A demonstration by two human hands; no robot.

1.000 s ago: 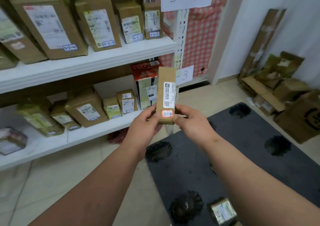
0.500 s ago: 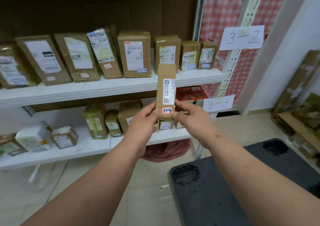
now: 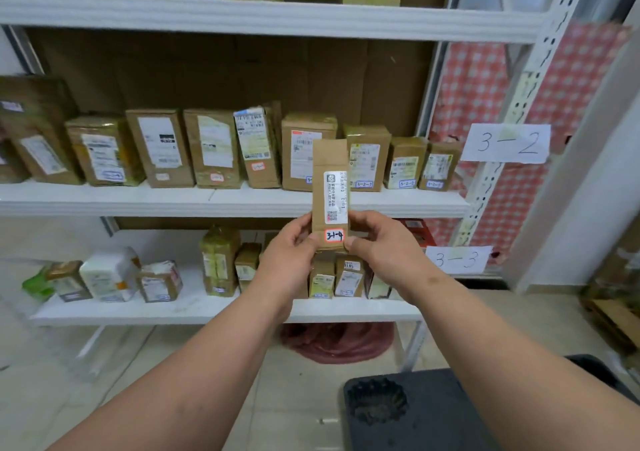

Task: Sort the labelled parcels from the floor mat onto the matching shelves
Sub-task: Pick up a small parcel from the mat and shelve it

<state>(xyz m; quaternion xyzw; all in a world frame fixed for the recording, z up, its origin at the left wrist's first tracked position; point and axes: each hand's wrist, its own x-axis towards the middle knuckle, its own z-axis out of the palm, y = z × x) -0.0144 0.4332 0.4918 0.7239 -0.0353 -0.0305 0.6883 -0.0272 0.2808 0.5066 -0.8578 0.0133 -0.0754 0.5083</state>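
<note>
Mostly shelving: white metal shelf unit (image 3: pixel 242 201) fills the view, three boards visible. Top board (image 3: pixel 263 14) carries parcels cut off by the frame edge, blue tags reading 3-1-something. Middle board has a row of upright brown cardboard parcels (image 3: pixel 211 149) with shipping labels, some red tags, some blue ones like 3-2-3. Paper sign "3-2" (image 3: pixel 505 143) is fixed to the perforated upright (image 3: pixel 519 104) at right; smaller sign "3-3" (image 3: pixel 458 259) lower down. Bottom board (image 3: pixel 194 310) holds small boxes, a white wrapped parcel (image 3: pixel 110 273), a green packet at far left. Red-checked cloth (image 3: pixel 485 97) hangs behind the upright. Dark floor mat (image 3: pixel 426 412) corner at lower right, tiled floor under the unit, a reddish bag (image 3: pixel 337 341) beneath the bottom board. Loose cardboard at far right edge, blurred.

Narrow tall cardboard parcel (image 3: pixel 329 194) held upright in the air in front of the middle and bottom boards, touching neither. White shipping label on its face, red-bordered tag (image 3: pixel 334 236) near its bottom reads 3-1-4. Left hand (image 3: pixel 289 260) pinches the lower left edge, thumb in front, fingers curled behind. Right hand (image 3: pixel 381 246) grips the lower right edge, thumb by the tag.
</note>
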